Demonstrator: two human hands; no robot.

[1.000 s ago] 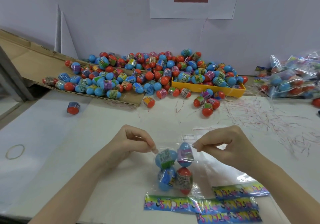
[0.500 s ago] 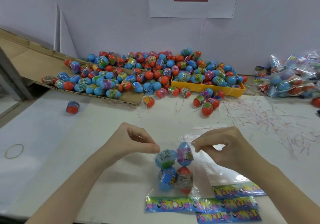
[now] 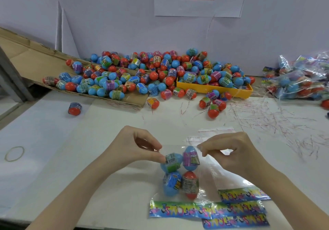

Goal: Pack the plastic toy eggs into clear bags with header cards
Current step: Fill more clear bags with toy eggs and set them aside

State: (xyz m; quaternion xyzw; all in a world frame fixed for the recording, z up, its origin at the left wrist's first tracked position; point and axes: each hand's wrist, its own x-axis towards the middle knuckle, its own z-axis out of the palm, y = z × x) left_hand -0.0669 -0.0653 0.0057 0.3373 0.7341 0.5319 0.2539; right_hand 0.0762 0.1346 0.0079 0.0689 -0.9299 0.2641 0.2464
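A clear bag (image 3: 204, 181) lies on the table in front of me, its colourful header card (image 3: 174, 210) at the near end. Inside it are several blue and orange toy eggs (image 3: 179, 174) with printed wrap bands. My left hand (image 3: 135, 146) pinches the bag's open far edge at the left, fingertips right by the upper left egg. My right hand (image 3: 229, 151) pinches the same edge at the right, beside the upper right egg.
A big heap of loose eggs (image 3: 142, 76) covers a cardboard flap and a yellow tray (image 3: 213, 88) at the back. Packed bags (image 3: 302, 80) are piled at the right. More header-card bags (image 3: 242, 212) lie at the near right. One stray egg (image 3: 74, 108) and a rubber band (image 3: 14, 153) lie on the left.
Both hands have drawn slightly closer together over the bag's open edge; the left fingertips have come down onto the upper left egg. The eggs have barely shifted.
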